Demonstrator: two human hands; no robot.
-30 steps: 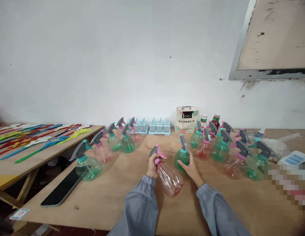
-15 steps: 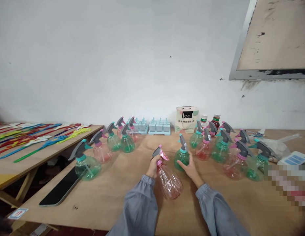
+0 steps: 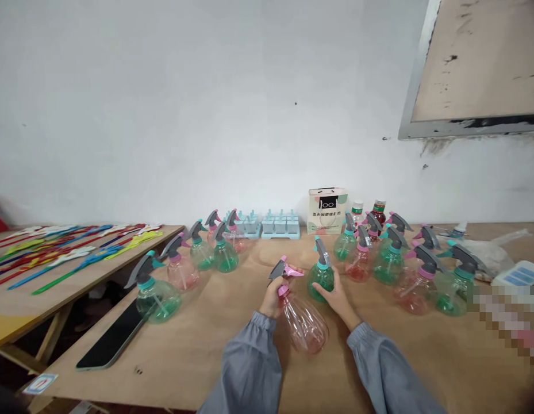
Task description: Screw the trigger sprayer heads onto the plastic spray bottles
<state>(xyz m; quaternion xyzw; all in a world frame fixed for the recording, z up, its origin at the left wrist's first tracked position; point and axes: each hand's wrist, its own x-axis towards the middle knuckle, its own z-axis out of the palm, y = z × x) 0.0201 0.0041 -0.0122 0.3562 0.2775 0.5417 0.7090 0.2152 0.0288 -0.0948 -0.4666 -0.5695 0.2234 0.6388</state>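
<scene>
My left hand is wrapped round the neck of a pink spray bottle, its clear ribbed body slanting down toward me and to the right. The fingers behind its grey and pink trigger head are partly hidden. Just right of it, my right hand grips the side of a green spray bottle that stands upright on the table, thumb in front. The green bottle has a grey head with a turquoise collar. The two bottles are close together, their bodies apart.
Several more green and pink spray bottles stand at left and right. A phone lies at front left. Light-blue moulds, a paper bag and capped bottles line the wall. Colourful long plastic pieces cover the left table.
The pink spray bottle has turned slightly in my left hand, its nozzle now pointing more to the right. My right hand stays on the green bottle. The view has shifted a little.
</scene>
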